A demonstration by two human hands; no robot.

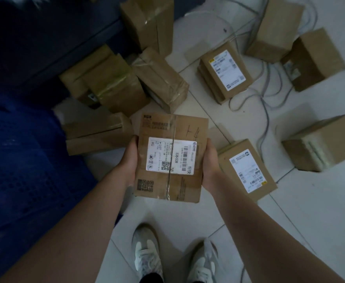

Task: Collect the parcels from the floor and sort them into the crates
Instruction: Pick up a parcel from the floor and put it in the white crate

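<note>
I hold a flat brown cardboard parcel (pixel 170 156) with a white shipping label above the floor, in front of me. My left hand (pixel 129 160) grips its left edge and my right hand (pixel 209 164) grips its right edge, fingers hidden underneath. Several more cardboard parcels lie on the tiled floor: a labelled one (pixel 247 170) just right of my hands, another labelled one (pixel 225 72) further away, a taped pile (pixel 114 84) at the left. A blue plastic crate (pixel 24 164) stands at my left.
Grey cables (pixel 266 111) trail across the white floor tiles among the parcels at the right. A dark cabinet or wall (pixel 45 37) rises at the upper left. My two shoes (pixel 147 256) stand on the tiles at the bottom.
</note>
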